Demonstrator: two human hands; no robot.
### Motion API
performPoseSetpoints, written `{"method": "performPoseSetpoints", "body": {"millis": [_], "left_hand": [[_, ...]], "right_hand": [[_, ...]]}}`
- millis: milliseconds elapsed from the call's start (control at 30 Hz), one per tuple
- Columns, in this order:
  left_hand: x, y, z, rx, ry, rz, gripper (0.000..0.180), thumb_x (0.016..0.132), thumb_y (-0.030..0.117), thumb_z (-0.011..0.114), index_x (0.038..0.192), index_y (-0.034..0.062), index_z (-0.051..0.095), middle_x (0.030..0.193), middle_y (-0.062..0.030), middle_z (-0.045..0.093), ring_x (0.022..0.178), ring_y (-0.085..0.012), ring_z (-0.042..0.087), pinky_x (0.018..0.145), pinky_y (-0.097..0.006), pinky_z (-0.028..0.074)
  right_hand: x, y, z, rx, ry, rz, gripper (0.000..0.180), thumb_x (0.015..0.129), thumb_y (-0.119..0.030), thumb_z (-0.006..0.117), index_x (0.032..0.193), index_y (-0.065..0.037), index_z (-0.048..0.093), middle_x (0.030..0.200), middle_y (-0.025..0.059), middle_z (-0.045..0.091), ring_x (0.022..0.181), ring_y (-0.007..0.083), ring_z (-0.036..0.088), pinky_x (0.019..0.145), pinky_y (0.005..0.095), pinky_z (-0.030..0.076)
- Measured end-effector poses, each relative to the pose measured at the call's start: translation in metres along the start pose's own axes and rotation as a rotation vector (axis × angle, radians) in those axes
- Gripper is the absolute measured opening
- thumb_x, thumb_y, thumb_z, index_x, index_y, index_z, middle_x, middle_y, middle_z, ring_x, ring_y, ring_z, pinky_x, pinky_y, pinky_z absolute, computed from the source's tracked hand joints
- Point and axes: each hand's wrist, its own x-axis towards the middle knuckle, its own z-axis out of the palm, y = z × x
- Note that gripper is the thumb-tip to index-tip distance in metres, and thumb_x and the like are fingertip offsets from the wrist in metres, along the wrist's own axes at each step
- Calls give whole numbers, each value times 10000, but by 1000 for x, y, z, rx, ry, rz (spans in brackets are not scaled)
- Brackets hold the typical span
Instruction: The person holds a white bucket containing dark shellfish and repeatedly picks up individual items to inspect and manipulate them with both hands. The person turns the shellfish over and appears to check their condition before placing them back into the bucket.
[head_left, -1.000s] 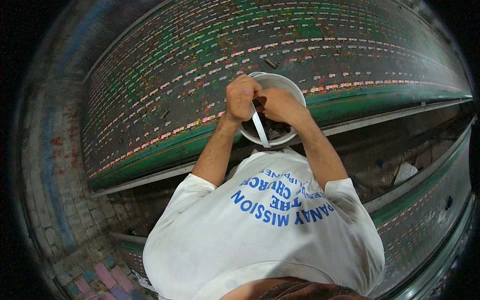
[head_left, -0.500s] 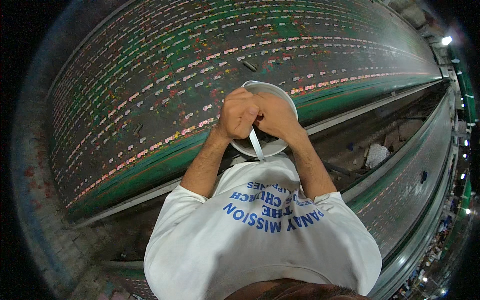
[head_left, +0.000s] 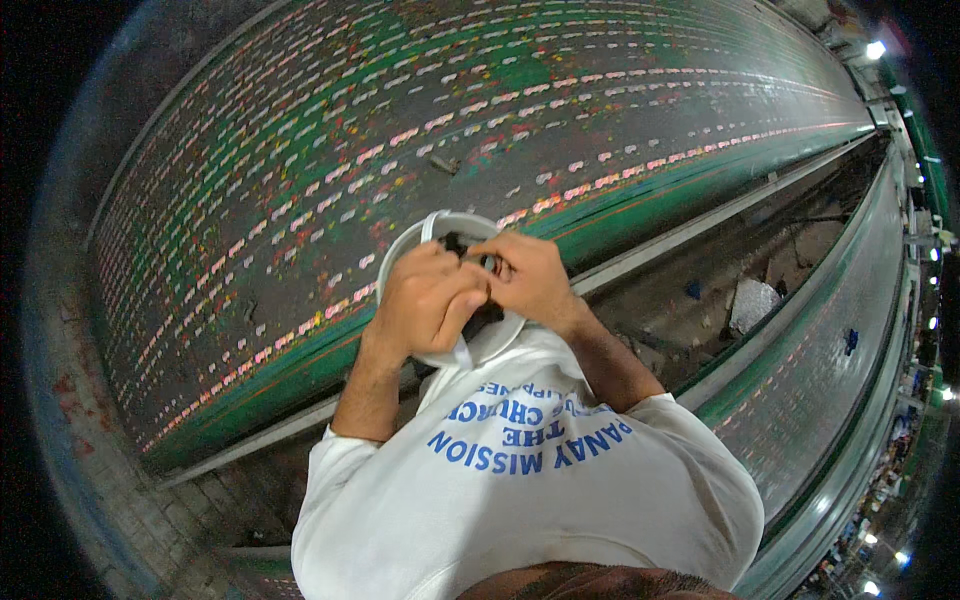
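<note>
Both hands meet over a white bucket (head_left: 440, 228) just above the middle of the frame. The left hand (head_left: 425, 300) is curled into a loose fist on the near rim, its fingers folded around something small and dark (head_left: 458, 243) that sits at the mouth of the bucket; the right hand (head_left: 530, 280) pinches the same dark thing from the other side, fingertips drawn close together. What that dark thing is cannot be told — it is mostly hidden by the knuckles.

Compared with a second ago, the hands have settled lower and closer together over the bucket, and the thin white strip that hung down from them toward the white shirt (head_left: 540, 500) no longer shows. The view has also swung, so the long dark table (head_left: 300, 200) with its rows of small pink, white and green marks now fills the upper left and runs off to the upper right. As a judgement, the work has narrowed to a fine two-handed job at the bucket's mouth rather than any lifting or carrying.

A grey rail (head_left: 700, 215) edges the table on the right, with a dim gap and a second table (head_left: 830, 380) beyond it.
</note>
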Motion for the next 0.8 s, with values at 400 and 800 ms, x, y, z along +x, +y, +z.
{"method": "performPoseSetpoints", "body": {"millis": [400,800], "left_hand": [[125,23,112,222,-87,-102,218,886,161,637,683,84,612,551,-53,485,471,-270,482,499,-412,364],[306,8,317,44,125,79,314,925,227,654,661,61,619,536,-63,465,453,-262,446,486,-406,315]], "right_hand": [[10,142,-229,277,-3,-41,235,849,-232,884,973,-54,795,836,79,759,658,174,689,609,301,534],[2,227,-422,279,145,76,184,907,-130,817,1048,-16,785,909,69,774,717,100,683,652,265,542]]}}
